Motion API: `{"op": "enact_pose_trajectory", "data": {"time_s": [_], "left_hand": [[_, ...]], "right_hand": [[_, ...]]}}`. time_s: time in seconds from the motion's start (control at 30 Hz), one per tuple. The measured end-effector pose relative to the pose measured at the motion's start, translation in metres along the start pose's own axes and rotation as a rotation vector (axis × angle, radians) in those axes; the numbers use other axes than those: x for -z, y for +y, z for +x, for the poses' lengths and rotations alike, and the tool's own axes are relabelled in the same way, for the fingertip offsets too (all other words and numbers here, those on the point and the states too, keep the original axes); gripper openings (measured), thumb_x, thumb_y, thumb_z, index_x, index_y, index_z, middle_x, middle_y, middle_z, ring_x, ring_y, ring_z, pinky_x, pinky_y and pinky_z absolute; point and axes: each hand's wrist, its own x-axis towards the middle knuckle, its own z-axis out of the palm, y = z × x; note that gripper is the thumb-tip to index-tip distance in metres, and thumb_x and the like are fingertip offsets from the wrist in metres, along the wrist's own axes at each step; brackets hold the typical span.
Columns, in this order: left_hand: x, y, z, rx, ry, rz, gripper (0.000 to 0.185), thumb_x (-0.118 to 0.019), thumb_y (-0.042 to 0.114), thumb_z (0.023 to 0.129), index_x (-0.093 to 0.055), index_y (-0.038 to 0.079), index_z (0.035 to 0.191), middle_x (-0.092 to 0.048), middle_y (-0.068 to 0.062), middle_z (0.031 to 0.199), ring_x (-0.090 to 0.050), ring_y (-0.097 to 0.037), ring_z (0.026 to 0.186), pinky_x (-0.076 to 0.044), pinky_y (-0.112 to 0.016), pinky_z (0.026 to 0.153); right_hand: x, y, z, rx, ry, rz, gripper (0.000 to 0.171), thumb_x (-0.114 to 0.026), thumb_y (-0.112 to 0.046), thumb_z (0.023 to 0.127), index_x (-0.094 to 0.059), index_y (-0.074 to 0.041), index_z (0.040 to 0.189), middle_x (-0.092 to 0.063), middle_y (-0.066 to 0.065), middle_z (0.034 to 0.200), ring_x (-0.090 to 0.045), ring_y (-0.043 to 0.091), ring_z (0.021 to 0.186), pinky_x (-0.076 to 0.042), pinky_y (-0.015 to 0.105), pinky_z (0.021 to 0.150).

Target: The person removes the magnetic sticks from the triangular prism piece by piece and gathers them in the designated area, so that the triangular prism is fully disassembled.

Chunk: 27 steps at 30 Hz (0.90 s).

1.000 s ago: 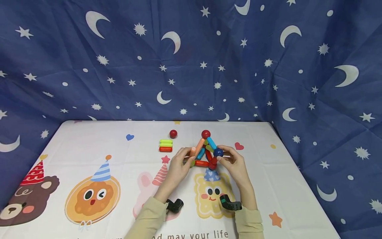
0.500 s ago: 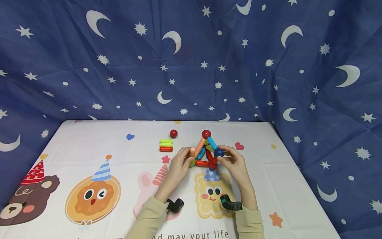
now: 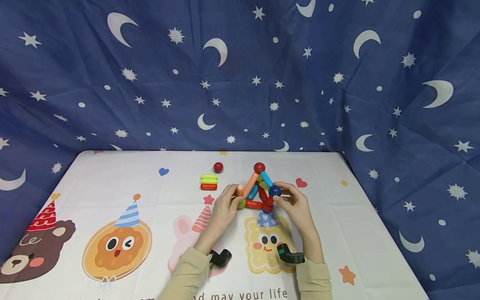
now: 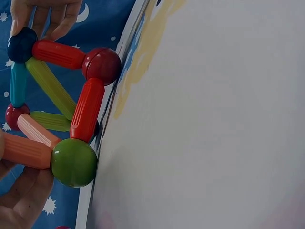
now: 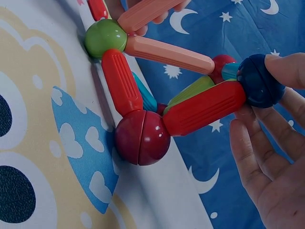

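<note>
I see the frame (image 3: 254,204) between both hands. The left hand (image 3: 223,207) pinches an orange rod (image 4: 26,151) touching the green ball (image 4: 74,162); the right (image 3: 296,205) pinches the blue ball (image 3: 275,191). Judged step: joint alignment. Next move calls for steady support.

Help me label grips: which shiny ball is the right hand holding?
The shiny dark-blue ball, the only one the right hand pinches; the shiny green ball and shiny red balls sit apart from that hand.
</note>
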Motion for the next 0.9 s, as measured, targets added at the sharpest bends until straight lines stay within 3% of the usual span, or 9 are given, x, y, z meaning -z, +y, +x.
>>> {"op": "enact_pose_trajectory", "data": {"time_s": [0.63,0.9], "left_hand": [[-0.0001,0.0001,0.0011,0.001,0.01,0.031,0.021,-0.06,0.008,0.091,-0.057,0.008,0.112,-0.062,-0.009,0.105,-0.065,-0.025,0.1,-0.053,-0.04,0.09],[0.004,-0.0042,0.0041,0.024,0.051,-0.03,0.022,-0.061,0.003,0.09,-0.059,0.007,0.112,-0.062,-0.011,0.106,-0.065,-0.03,0.106,-0.054,-0.042,0.09]], "right_hand": [[-0.0004,-0.0039,0.0006,-0.01,0.002,-0.002,0.037,-0.068,-0.013,0.089,-0.06,-0.01,0.125,-0.06,0.012,0.122,-0.054,0.027,0.109,-0.048,0.015,0.088],[-0.0007,-0.0024,0.0,0.0,0.003,-0.003,0.037,-0.068,-0.012,0.089,-0.061,-0.009,0.125,-0.06,0.011,0.123,-0.054,0.027,0.109,-0.048,0.015,0.088]]}}
